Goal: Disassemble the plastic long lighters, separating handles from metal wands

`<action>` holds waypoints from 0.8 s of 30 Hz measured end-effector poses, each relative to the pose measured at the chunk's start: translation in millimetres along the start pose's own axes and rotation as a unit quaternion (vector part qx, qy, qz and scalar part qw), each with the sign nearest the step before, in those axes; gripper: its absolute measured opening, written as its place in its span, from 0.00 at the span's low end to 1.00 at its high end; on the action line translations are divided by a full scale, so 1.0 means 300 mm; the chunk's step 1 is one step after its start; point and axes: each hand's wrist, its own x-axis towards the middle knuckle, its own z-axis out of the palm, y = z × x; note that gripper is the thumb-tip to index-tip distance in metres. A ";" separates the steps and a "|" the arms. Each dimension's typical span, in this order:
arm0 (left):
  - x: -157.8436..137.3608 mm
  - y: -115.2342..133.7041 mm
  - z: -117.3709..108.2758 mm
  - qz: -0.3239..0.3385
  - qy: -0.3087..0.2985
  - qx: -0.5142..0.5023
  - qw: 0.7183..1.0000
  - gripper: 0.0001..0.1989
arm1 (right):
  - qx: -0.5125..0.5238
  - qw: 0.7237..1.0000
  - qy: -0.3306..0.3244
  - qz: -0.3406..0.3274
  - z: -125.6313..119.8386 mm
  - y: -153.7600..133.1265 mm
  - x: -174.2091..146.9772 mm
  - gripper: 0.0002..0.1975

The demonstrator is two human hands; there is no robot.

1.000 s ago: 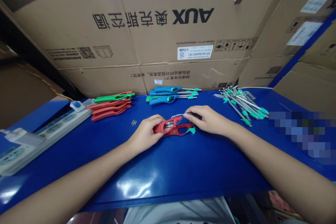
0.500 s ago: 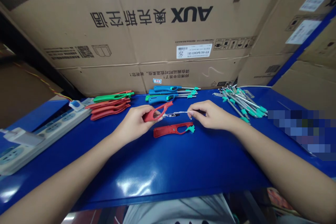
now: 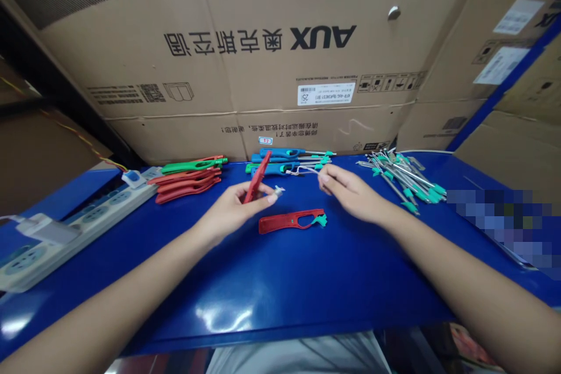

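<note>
My left hand [image 3: 239,207] gripped a smooth red plastic shell [image 3: 258,178], seen edge-on, with a small whitish fitting [image 3: 278,191] at the fingertips; my right hand [image 3: 350,193] pinched a thin, bent white wire [image 3: 310,169]. The held shell's long axis pointed to one o'clock. Between and below my hands, a second red shell [image 3: 275,224] lay flat, its blunt end toward nine, its looped end, bearing a jagged green piece [image 3: 321,220], toward three. From there, red and green handles [image 3: 188,184] were stacked at ten, blue-handled lighters [image 3: 274,153] at twelve, slim metal rods [image 3: 401,178] heaped at two. The tabletop [image 3: 280,286] was glossy blue, backed by creased, printed cardboard [image 3: 254,76].
</note>
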 end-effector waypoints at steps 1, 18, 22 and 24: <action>-0.013 -0.001 0.036 -0.019 -0.012 -0.031 0.999 0.22 | 0.011 1.000 -0.010 0.010 0.031 -0.015 -0.006 0.18; -0.010 -0.106 0.100 0.102 -0.022 0.104 0.989 0.11 | -0.293 0.937 -0.166 0.095 0.030 -0.042 -0.033 0.10; -0.006 -0.112 0.094 0.169 -0.059 0.189 0.966 0.09 | -0.319 0.913 -0.245 0.074 0.038 -0.044 -0.034 0.16; -0.004 -0.109 0.089 0.164 -0.072 0.212 0.961 0.08 | -0.339 0.906 -0.247 0.062 0.029 -0.039 -0.032 0.11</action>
